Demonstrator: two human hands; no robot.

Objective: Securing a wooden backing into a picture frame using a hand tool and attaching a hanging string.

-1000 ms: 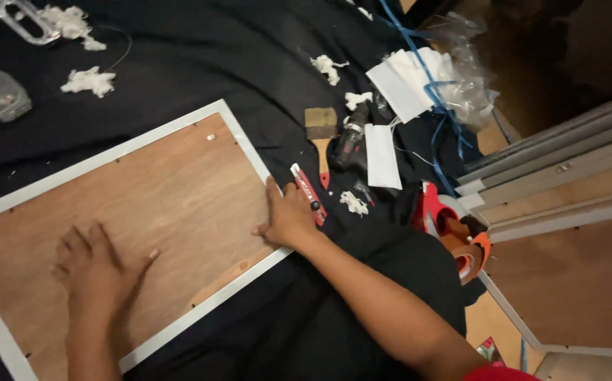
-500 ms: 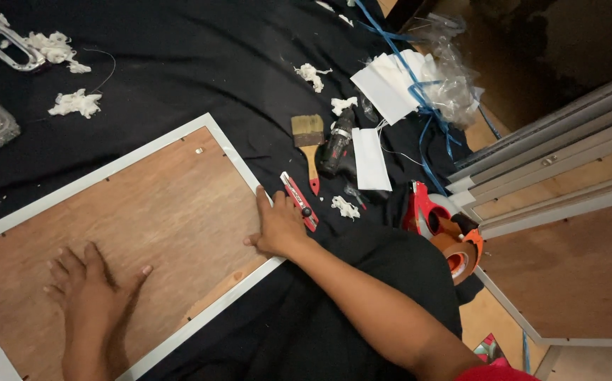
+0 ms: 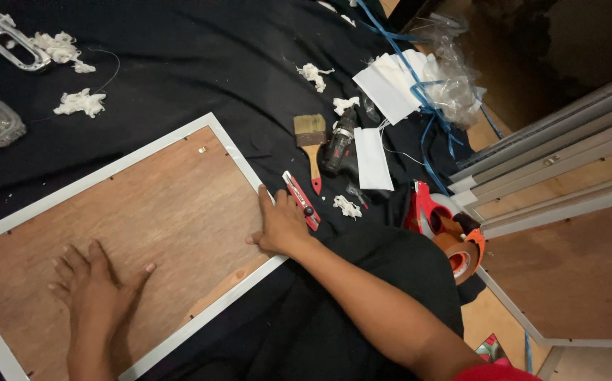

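Black cloth, hands unmoved on frame.

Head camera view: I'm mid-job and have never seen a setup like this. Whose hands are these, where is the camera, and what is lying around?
There is no machine. The picture comes from a camera worn on a person's head, looking down at their own bare hands. The left hand lies flat on the brown backing board of a white-edged frame, which lies on black cloth. The right hand rests on the frame's right edge. Neither hand holds anything. Beside the right hand lies a red utility knife. Further off are a paintbrush, a dark power drill, an orange tape dispenser and white fluff scraps.
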